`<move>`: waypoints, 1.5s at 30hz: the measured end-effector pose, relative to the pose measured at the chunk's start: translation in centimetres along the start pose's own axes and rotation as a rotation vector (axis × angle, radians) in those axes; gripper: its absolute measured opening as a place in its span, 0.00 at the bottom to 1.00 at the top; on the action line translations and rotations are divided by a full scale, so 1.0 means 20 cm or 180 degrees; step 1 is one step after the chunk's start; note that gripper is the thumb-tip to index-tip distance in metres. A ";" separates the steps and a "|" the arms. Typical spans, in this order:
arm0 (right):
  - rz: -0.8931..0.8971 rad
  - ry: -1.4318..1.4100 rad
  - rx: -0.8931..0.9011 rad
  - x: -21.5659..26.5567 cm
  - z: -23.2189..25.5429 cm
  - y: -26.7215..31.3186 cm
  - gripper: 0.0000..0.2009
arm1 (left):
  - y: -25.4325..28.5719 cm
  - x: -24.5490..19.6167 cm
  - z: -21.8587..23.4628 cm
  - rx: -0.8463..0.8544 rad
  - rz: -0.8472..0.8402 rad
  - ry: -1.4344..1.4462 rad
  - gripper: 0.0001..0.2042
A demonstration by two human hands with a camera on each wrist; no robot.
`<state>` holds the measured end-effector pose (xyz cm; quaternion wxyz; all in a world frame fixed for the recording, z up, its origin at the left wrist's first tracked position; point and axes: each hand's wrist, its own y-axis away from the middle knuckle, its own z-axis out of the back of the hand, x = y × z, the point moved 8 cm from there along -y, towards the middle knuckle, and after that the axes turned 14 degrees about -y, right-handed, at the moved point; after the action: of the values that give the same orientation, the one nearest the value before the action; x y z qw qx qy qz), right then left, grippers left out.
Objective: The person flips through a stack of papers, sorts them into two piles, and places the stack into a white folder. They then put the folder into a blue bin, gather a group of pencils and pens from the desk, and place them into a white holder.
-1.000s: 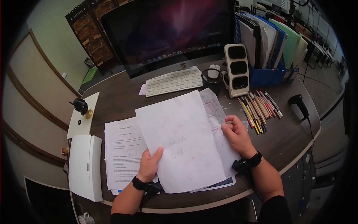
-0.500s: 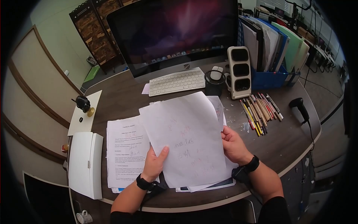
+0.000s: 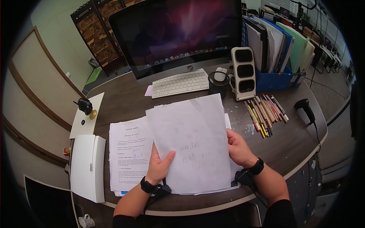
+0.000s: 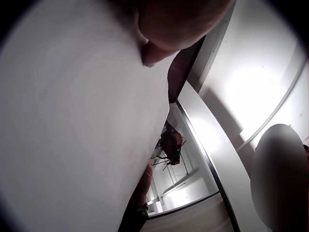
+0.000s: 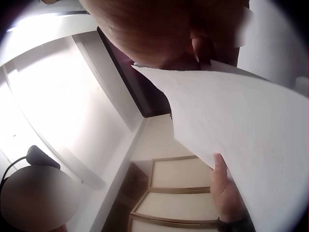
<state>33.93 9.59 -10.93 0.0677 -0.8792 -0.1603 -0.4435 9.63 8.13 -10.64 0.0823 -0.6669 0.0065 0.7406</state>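
Both hands hold a few white paper sheets (image 3: 194, 136) upright and slightly tilted over the desk. Reddish and dark handwriting shows faintly on the front sheet. At the lower left edge, my left hand (image 3: 161, 165) grips with the thumb on the front face and the fingers behind, hidden by the paper. My right hand (image 3: 241, 151) pinches the right edge between thumb and curled fingers. In the right wrist view, the pages (image 5: 231, 111) bow out from under that hand. Beside the left hand, a stack of printed pages (image 3: 129, 159) with handwritten marks lies on the desk.
Behind the sheets stand a keyboard (image 3: 180, 84), a mesh cup (image 3: 218, 88) and a large monitor (image 3: 178, 34). Pencils and pens (image 3: 266, 114) lie to the right, near a black handheld device (image 3: 304, 109) with a cord. A white box-like device (image 3: 87, 167) sits at the left edge.
My right hand has drawn in to the right edge of the front sheet, and the marked page beside it has slid mostly behind. My left hand has shifted slightly right, and the sheets stand more upright.
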 end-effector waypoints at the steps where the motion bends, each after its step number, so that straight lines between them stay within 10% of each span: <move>1: 0.0001 0.0042 0.0007 0.00 0.00 0.00 0.16 | 0.00 0.00 0.00 -0.0089 -0.0033 0.0038 0.26; 8: 0.0152 0.0088 -0.0258 0.08 0.06 0.00 0.13 | -0.01 -0.02 0.02 0.0017 0.0332 0.0162 0.24; 12: 0.0429 0.1411 -0.0972 0.21 0.23 -0.01 0.12 | 0.00 0.06 0.05 -0.0011 0.0558 0.0298 0.19; 14: 0.0688 0.3605 -0.1334 0.31 0.27 0.02 0.14 | 0.01 0.07 0.05 -0.0037 0.0549 0.0502 0.17; 30: 0.0172 0.4148 -0.1140 0.21 0.24 0.01 0.11 | 0.01 0.09 0.08 -0.0018 0.0600 0.1075 0.21; 37: 0.0479 0.3599 -0.1494 0.29 0.29 0.03 0.09 | 0.01 0.11 0.09 0.0042 0.0632 0.1226 0.21; 45: 0.0380 0.0442 -0.0925 0.20 0.27 -0.01 0.08 | 0.01 0.13 0.08 0.0003 0.0693 0.1233 0.20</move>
<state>40.16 12.10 -10.98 -0.0229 -0.8550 -0.0370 -0.5169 7.81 8.50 -13.04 -0.0006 -0.7920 0.0946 0.6031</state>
